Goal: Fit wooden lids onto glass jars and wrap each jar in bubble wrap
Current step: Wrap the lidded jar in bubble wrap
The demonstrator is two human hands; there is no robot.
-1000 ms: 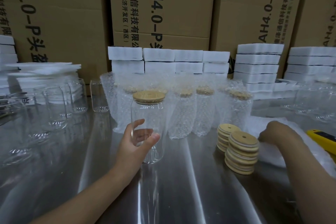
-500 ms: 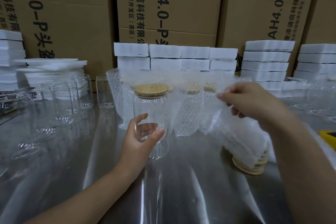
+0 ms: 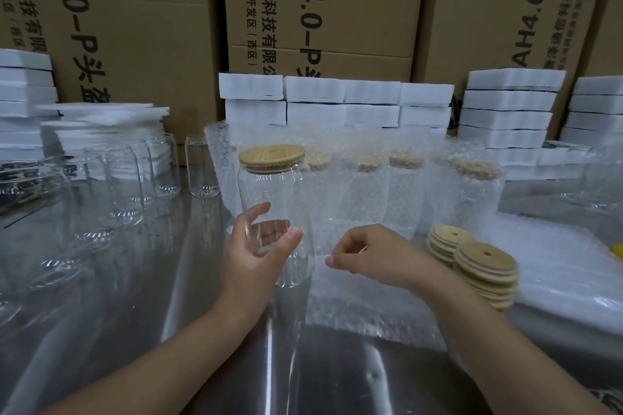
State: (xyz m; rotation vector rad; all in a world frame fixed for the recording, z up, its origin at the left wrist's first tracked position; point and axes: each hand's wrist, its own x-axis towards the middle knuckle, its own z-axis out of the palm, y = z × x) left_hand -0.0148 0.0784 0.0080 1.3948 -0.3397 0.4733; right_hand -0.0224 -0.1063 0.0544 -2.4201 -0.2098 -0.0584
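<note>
My left hand (image 3: 259, 253) grips a clear glass jar (image 3: 274, 199) with a wooden lid (image 3: 272, 157) fitted on top, upright at the table's middle. Just right of the jar, my right hand (image 3: 374, 254) pinches the edge of a bubble wrap sheet (image 3: 357, 307) that lies on the table beside the jar's base. Behind stand several wrapped, lidded jars (image 3: 367, 185). Two stacks of wooden lids (image 3: 485, 269) sit to the right.
Several bare glass jars (image 3: 124, 185) crowd the left of the steel table (image 3: 141, 313). A pile of bubble wrap sheets (image 3: 566, 266) lies at the right. White foam blocks (image 3: 337, 101) and cardboard boxes (image 3: 320, 3) line the back.
My right hand took a bubble wrap sheet from the right pile, lifted it, and has now brought it down onto the table beside the jar. My left hand kept hold of the jar.
</note>
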